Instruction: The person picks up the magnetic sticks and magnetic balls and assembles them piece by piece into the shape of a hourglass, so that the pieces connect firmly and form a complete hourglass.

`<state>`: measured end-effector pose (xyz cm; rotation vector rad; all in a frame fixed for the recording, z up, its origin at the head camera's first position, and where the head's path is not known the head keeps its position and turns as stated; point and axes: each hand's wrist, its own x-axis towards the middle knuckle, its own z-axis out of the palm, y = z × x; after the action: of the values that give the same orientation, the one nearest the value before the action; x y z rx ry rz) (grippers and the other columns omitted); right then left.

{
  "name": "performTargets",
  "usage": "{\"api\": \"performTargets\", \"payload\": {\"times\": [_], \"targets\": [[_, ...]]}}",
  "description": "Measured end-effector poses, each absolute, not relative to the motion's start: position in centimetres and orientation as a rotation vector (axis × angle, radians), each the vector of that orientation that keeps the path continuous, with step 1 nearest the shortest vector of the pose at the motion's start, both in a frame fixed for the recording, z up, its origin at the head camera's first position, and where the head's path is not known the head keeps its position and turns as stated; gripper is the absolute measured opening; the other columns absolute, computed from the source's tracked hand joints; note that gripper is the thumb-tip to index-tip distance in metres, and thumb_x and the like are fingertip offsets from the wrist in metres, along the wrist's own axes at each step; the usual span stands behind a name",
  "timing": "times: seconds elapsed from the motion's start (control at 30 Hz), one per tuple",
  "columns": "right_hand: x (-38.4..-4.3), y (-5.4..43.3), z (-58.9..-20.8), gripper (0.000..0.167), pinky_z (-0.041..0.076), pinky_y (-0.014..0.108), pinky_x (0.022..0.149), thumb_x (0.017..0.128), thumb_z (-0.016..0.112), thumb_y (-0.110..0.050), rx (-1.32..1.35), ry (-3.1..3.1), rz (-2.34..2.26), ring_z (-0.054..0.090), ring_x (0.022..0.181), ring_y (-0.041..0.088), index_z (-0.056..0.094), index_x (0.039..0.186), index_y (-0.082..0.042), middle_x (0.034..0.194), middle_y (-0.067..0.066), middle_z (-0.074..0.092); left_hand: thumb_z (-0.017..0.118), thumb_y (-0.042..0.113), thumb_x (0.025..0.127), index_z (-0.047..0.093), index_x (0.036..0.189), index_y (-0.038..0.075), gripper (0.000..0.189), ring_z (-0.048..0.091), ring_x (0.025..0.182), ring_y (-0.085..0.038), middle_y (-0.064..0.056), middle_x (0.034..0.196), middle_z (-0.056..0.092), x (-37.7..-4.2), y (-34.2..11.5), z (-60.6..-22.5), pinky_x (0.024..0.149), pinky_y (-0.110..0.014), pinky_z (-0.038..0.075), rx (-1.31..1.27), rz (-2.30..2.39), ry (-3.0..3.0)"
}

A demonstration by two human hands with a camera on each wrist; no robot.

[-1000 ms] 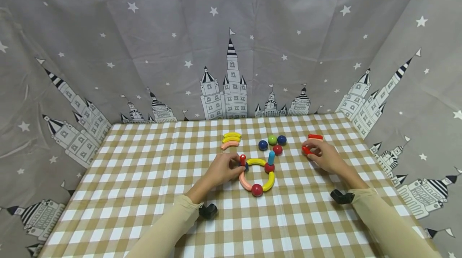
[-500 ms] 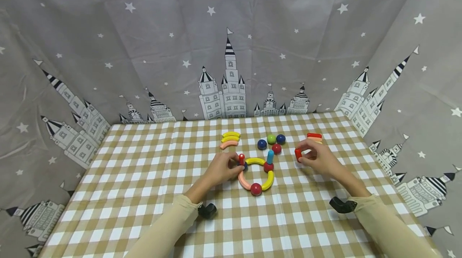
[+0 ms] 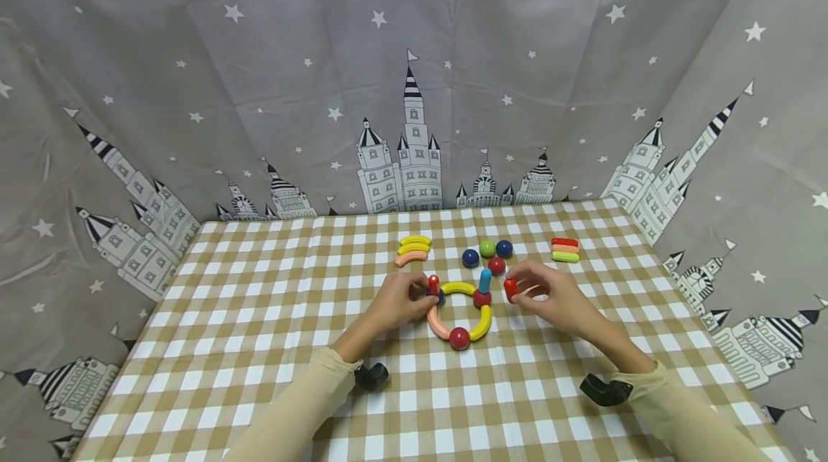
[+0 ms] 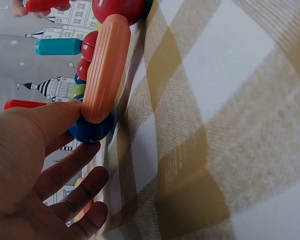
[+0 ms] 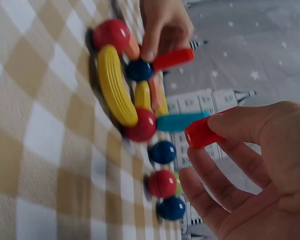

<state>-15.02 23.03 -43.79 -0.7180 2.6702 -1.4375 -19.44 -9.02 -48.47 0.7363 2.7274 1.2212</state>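
Observation:
A ring of curved sticks and balls lies on the checked cloth. It has yellow curved sticks point(image 3: 481, 324), a pink curved stick point(image 4: 107, 70), a front red ball point(image 3: 459, 338), a right red ball point(image 5: 141, 124) and a blue ball point(image 4: 91, 130). From the right red ball rises a light-blue rod point(image 3: 485, 281); a red rod point(image 3: 434, 284) stands on the blue ball. My left hand point(image 3: 399, 299) pinches the blue ball with thumb and forefinger, the other fingers spread. Right of the ring, my right hand point(image 3: 552, 292) holds another red rod point(image 3: 511, 290) upright between thumb and fingertips.
Behind the ring sit loose balls: blue point(image 3: 470, 258), green point(image 3: 487, 248), another blue point(image 3: 504, 249) and red point(image 3: 496, 266). Yellow and pink curved sticks point(image 3: 412, 259) lie back left. Red, pink and green straight rods point(image 3: 566, 257) lie back right. A grey castle-print curtain point(image 3: 291, 88) closes the back.
My right hand has lifted the red rod from near the back-right rods, turned it upright and carried it left toward the ring. My left hand has stayed at the blue ball.

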Motion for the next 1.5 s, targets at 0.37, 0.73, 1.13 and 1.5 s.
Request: {"api": "performTargets", "payload": {"times": [0.37,0.73,1.13,1.5], "targets": [[-14.2,20.2,-44.0,0.032,0.058,0.034,0.086,0.091,0.077,-0.001,-0.749,2.537,-1.499,0.070,0.099,0.020,0.065,0.119,-0.008,0.112,0.003,0.069,0.085,0.019,0.086,0.077,0.103,0.012,0.020,0.068,0.085,-0.019,0.000,0.096,0.076,-19.4,-9.3,-48.9,0.077,-0.032,0.054,0.691,1.326,2.689],[-13.7,17.7,-45.0,0.032,0.058,0.037,0.087,0.090,0.076,0.000,-0.858,2.449,-1.525,0.070,0.101,0.019,0.063,0.119,-0.006,0.110,0.003,0.068,0.087,0.020,0.084,0.078,0.105,0.014,0.024,0.063,0.083,-0.014,0.004,0.091,0.073,-19.8,-9.6,-49.5,0.076,-0.029,0.051,0.580,1.408,2.600],[-12.9,16.2,-46.3,0.030,0.058,0.037,0.085,0.091,0.077,-0.001,-0.862,2.448,-1.477,0.069,0.095,0.015,0.063,0.115,-0.013,0.106,-0.002,0.068,0.087,0.022,0.085,0.079,0.104,0.013,0.022,0.063,0.083,-0.015,0.004,0.091,0.074,-19.9,-9.7,-49.7,0.075,-0.029,0.050,0.541,1.447,2.567],[-12.8,16.0,-46.3,0.031,0.058,0.039,0.086,0.090,0.077,-0.002,-0.864,2.480,-1.421,0.068,0.096,0.012,0.064,0.117,-0.011,0.109,-0.004,0.067,0.087,0.020,0.084,0.079,0.100,0.013,0.020,0.059,0.076,-0.013,0.005,0.082,0.068,-19.8,-9.4,-49.7,0.069,-0.026,0.047,0.563,1.441,2.594]]}}
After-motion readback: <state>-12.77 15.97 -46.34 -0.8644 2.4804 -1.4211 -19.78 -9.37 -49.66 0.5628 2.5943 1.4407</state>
